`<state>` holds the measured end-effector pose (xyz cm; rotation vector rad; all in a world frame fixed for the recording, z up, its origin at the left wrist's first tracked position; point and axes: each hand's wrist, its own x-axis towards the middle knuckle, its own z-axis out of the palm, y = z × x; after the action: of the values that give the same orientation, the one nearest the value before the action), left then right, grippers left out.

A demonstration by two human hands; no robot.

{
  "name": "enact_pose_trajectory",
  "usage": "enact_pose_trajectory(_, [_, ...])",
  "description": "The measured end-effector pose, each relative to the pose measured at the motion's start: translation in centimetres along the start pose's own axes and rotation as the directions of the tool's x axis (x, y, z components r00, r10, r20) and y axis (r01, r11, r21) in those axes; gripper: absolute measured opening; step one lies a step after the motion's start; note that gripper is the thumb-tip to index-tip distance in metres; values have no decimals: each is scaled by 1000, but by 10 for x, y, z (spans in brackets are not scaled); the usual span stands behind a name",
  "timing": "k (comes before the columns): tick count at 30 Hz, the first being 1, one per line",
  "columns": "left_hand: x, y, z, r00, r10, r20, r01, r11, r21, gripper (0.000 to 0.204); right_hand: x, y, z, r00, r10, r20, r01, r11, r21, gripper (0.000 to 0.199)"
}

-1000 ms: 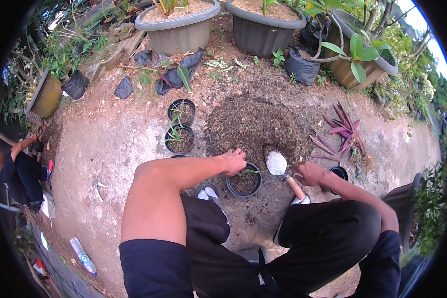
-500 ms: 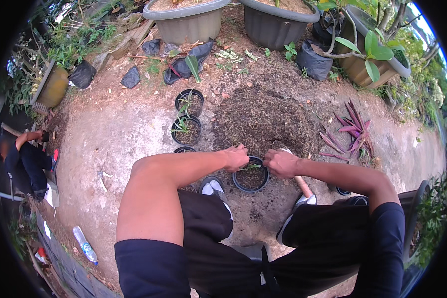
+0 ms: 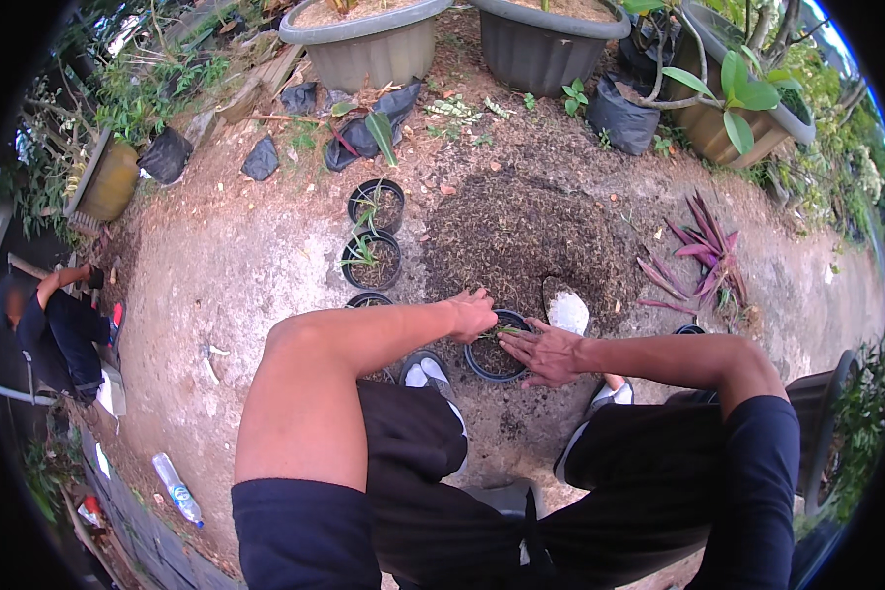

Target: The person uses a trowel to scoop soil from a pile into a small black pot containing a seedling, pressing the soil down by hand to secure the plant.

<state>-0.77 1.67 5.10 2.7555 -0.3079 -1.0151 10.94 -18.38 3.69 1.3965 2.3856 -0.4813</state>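
A black round plant pot (image 3: 495, 378) stands on the ground between my feet, with dark soil and a small green plant (image 3: 508, 330) in it. My left hand (image 3: 472, 315) is at the pot's left rim, its fingers bent toward the soil and partly hidden; nothing shows in it. Over the right side of the pot lies my right hand (image 3: 549, 352), open, fingers stretched toward the plant. Just beyond that hand rests a trowel with a whitish blade (image 3: 567, 312); the hand and forearm cover part of its handle.
Potted seedlings (image 3: 374, 261) stand in a row at left. A soil heap (image 3: 521, 231) spreads ahead, with uprooted purple plants (image 3: 708, 251) to its right. Large planters (image 3: 556, 49) line the back. At far left sits another person (image 3: 64, 324); a plastic bottle (image 3: 177, 490) lies nearer.
My right hand has shifted slightly down and opened flat over the pot, uncovering the trowel blade. The left hand has moved little. The view has shifted slightly.
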Motion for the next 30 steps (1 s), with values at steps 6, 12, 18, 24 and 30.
enact_pose_trajectory(6, [5,0,6,1000,-18,-20,19,999,34,41,6,-1,0,998,4,61,-1,999,-43,95])
enact_pose_trajectory(12, [20,1,-1,996,-69,53,65,995,82,40,16,-9,-9,985,35,167,-19,995,-94,105])
enact_pose_trajectory(18, [28,1,-4,993,-95,68,88,992,91,44,14,-13,-7,987,53,154,-38,994,-100,106])
enact_pose_trajectory(24, [20,-3,-7,987,-131,91,125,990,68,48,14,-9,-28,975,9,222,30,985,-171,101])
enact_pose_trajectory(30, [18,1,-13,992,-104,78,99,993,59,46,12,-5,-19,985,13,174,19,984,-179,104])
